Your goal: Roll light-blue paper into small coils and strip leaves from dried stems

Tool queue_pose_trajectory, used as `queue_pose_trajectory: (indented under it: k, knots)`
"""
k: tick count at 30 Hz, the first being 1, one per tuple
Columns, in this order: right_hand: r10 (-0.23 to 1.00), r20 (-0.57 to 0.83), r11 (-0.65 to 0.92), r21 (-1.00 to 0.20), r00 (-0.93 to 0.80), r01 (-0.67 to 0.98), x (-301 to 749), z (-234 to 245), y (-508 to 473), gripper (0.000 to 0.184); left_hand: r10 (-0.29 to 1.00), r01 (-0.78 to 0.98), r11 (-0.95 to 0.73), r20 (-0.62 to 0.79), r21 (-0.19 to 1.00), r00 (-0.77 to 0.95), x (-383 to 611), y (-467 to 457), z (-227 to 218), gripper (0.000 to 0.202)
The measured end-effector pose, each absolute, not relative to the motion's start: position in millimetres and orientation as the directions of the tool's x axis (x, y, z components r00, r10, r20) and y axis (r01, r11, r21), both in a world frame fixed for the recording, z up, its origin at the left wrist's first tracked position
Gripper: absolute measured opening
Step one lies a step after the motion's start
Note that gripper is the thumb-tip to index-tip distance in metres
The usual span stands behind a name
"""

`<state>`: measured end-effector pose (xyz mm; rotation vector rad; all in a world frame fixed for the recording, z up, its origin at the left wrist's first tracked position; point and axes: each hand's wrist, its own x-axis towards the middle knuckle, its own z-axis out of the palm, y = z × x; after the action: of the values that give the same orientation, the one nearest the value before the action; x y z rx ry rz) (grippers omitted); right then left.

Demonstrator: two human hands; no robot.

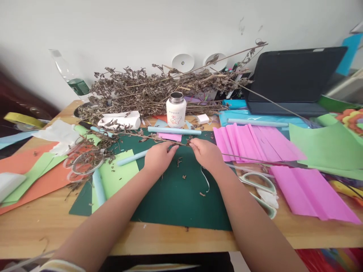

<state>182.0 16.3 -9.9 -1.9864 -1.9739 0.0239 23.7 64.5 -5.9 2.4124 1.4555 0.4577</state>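
Observation:
A long dried plant stem (136,135) runs across the table, its leafy end on the left and its bare end reaching right past my wrist. My left hand (160,155) is closed around its middle. A short way to the right, my right hand (206,153) pinches the same stem. Both hands are over the dark green mat (181,204), where crumbs of dry leaf lie. Just beyond them are a rolled light blue paper tube (174,130) and a white bottle (176,111) with its mouth uncovered. Scissors (262,185) lie right of my right hand.
A heap of dried plants (127,88) stretches along the wall. Pink crepe paper (312,192) and green paper (329,145) lie at right, below a dark tablet case (297,77). On the left are orange paper (17,162), a tape roll (87,162) and a tilted plastic bottle (73,81).

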Motion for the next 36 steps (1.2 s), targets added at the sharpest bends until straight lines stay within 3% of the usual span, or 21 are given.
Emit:
queue_pose_trajectory:
  k: [4, 7, 10, 13, 16, 18, 23, 26, 28, 31, 33, 36]
  knots:
    - [0.972, 0.232, 0.011, -0.241, 0.046, 0.971, 179, -10, 16, 0.028, 0.873, 0.731, -0.485, 0.226, 0.48, 0.431, 28, 64, -13, 0.029]
    - [0.974, 0.216, -0.011, -0.232, 0.063, 0.973, 179, -10, 16, 0.028, 0.799, 0.693, -0.597, 0.219, 0.405, 0.56, 28, 61, -14, 0.026]
    - [0.967, 0.229, -0.063, -0.227, 0.116, 0.972, 181, -10, 17, 0.028, 0.606, 0.555, -0.776, 0.11, 0.3, 0.788, 25, 56, -9, 0.025]
    - [0.963, 0.245, -0.054, -0.234, 0.112, 0.971, 184, -11, 18, 0.028, 0.509, 0.494, -0.847, 0.032, 0.195, 0.86, 20, 52, 1, 0.026]
    - [0.966, 0.254, 0.016, -0.277, 0.057, 0.961, 185, -14, 19, 0.027, 0.56, 0.559, -0.822, -0.026, 0.114, 0.828, 11, 49, 10, 0.023]
    - [0.959, 0.277, 0.039, -0.33, 0.057, 0.943, 185, -17, 20, 0.026, 0.572, 0.576, -0.808, -0.072, 0.123, 0.817, 4, 47, 14, 0.02]
    - [0.95, 0.31, 0.117, -0.417, 0.02, 0.901, 185, -14, 19, 0.024, 0.548, 0.556, -0.735, -0.143, 0.386, 0.824, -15, 48, 22, 0.019]
    - [0.951, 0.298, 0.21, -0.417, -0.085, 0.884, 181, -5, 13, 0.023, 0.624, 0.574, -0.665, -0.068, 0.478, 0.779, -28, 59, 27, 0.023]
    - [0.949, 0.256, 0.275, -0.398, -0.182, 0.875, 177, 1, 9, 0.021, 0.745, 0.653, -0.623, 0.071, 0.43, 0.664, -36, 68, 26, 0.027]
    - [0.936, 0.142, 0.351, -0.375, -0.321, 0.858, 170, 6, 4, 0.023, 0.834, 0.801, -0.549, 0.223, 0.24, 0.505, -46, 80, 19, 0.028]
    - [0.922, 0.109, 0.385, -0.348, -0.371, 0.855, 165, 5, 2, 0.03, 0.836, 0.832, -0.538, 0.218, 0.136, 0.504, -46, 83, 11, 0.028]
    - [0.931, 0.196, 0.35, -0.232, -0.308, 0.908, 161, 2, 2, 0.032, 0.795, 0.8, -0.596, 0.191, 0.071, 0.575, -38, 81, 0, 0.029]
